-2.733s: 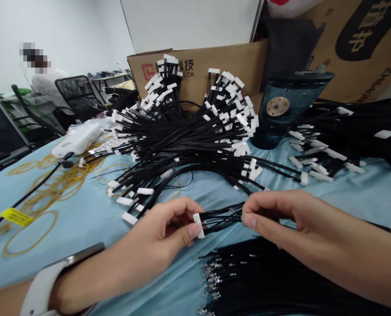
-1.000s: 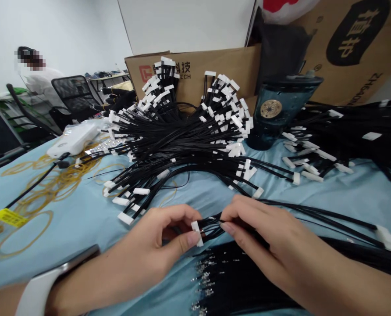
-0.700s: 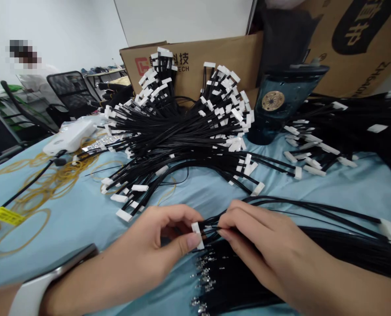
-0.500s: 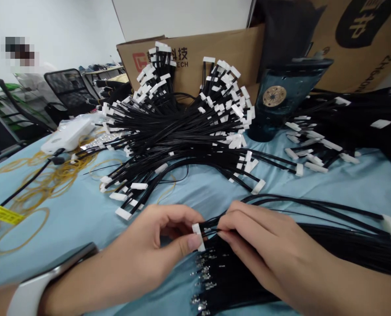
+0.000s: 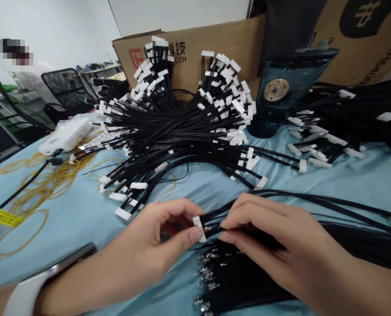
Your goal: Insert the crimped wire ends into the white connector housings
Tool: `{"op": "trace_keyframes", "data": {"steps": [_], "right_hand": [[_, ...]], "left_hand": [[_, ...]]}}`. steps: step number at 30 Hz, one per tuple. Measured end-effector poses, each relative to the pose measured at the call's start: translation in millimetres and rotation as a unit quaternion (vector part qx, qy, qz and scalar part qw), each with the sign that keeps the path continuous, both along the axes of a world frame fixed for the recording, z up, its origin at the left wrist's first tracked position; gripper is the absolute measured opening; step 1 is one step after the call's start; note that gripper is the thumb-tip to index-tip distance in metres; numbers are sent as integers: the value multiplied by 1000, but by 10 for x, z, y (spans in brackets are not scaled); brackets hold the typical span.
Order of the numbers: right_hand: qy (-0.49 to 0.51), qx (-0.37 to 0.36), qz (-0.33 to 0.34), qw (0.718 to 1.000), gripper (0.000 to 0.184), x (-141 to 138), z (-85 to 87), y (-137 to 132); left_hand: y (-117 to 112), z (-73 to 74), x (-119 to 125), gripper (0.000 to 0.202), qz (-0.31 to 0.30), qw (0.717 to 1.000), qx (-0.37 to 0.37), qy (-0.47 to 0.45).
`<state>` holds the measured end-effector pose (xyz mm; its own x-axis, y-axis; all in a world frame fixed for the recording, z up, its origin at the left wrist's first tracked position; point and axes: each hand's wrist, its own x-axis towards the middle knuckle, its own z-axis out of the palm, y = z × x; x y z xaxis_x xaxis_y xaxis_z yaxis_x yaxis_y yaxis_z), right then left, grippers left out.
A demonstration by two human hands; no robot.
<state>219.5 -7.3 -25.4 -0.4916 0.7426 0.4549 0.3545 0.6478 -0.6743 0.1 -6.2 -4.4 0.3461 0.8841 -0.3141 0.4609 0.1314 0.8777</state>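
Pinching a white connector (image 5: 198, 229) in the left hand (image 5: 146, 235) — right hand (image 5: 268, 232) clamped on black wires (image 5: 217, 223).

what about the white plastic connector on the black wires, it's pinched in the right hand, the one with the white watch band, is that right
Not the right hand: the head view shows the white plastic connector on the black wires pinched in the left hand, the one with the white watch band.

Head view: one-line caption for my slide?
Left hand holds a white connector as right hand pinches its black wires.
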Motion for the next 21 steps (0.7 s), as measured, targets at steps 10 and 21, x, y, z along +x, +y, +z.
{"op": "trace_keyframes", "data": {"steps": [10, 21], "right_hand": [[-72, -23, -3, 997, 23, -14, -11, -4], [-83, 12, -50, 995, 20, -34, 57, -34]], "left_hand": [[12, 21, 10, 24, 7, 1000, 3, -2], [44, 1, 13, 25, 1, 1000, -10, -11]]}}
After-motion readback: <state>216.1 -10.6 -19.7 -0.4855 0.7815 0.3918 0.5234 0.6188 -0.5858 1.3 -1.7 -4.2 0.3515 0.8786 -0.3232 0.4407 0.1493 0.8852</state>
